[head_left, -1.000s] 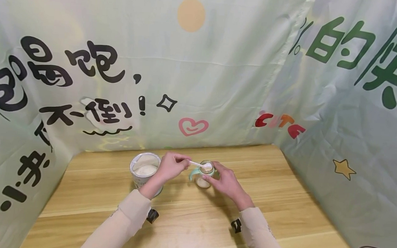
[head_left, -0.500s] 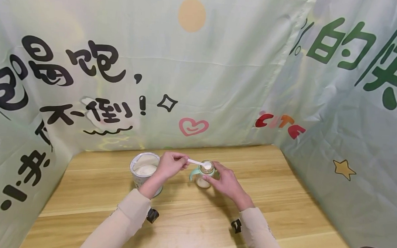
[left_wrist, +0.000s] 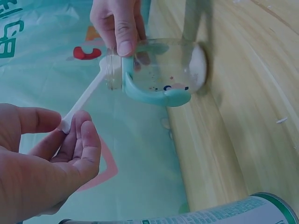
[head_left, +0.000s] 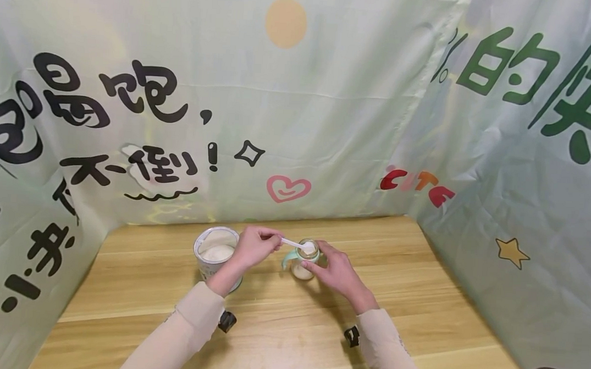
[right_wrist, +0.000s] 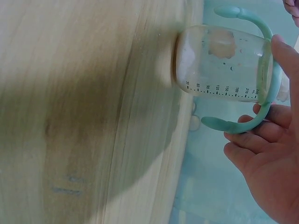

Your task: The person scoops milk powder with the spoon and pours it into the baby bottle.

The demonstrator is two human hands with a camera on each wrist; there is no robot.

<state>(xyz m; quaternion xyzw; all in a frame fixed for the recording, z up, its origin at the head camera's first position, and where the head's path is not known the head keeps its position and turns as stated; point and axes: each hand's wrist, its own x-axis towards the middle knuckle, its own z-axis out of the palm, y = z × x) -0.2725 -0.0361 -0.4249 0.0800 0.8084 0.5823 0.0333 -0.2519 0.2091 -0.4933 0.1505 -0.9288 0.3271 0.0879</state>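
Note:
My left hand (head_left: 258,244) pinches the end of a white scoop (head_left: 292,242) between thumb and fingers. The scoop's bowl lies at the open mouth of a clear baby bottle (head_left: 300,270), which stands upright on the table. A mint-green ring with two curved handles (right_wrist: 270,88) wraps the bottle's neck, and pale powder (right_wrist: 185,58) covers its bottom. From the right, my right hand (head_left: 335,269) holds the bottle around the neck, thumb on the near side. Left of the bottle, partly behind my left wrist, stands an open milk powder can (head_left: 209,271) with powder (head_left: 217,253) inside.
The wooden table (head_left: 289,333) is bounded by printed fabric walls (head_left: 328,125) at the back and sides. Black wrist-camera mounts (head_left: 227,321) show beneath both forearms. In the left wrist view, a small white fleck (left_wrist: 281,120) lies on the wood.
The scoop shifts slightly at the bottle's mouth, its bowl now a little lower than half a second ago. Both hands, bottle and can stay nearly in place.

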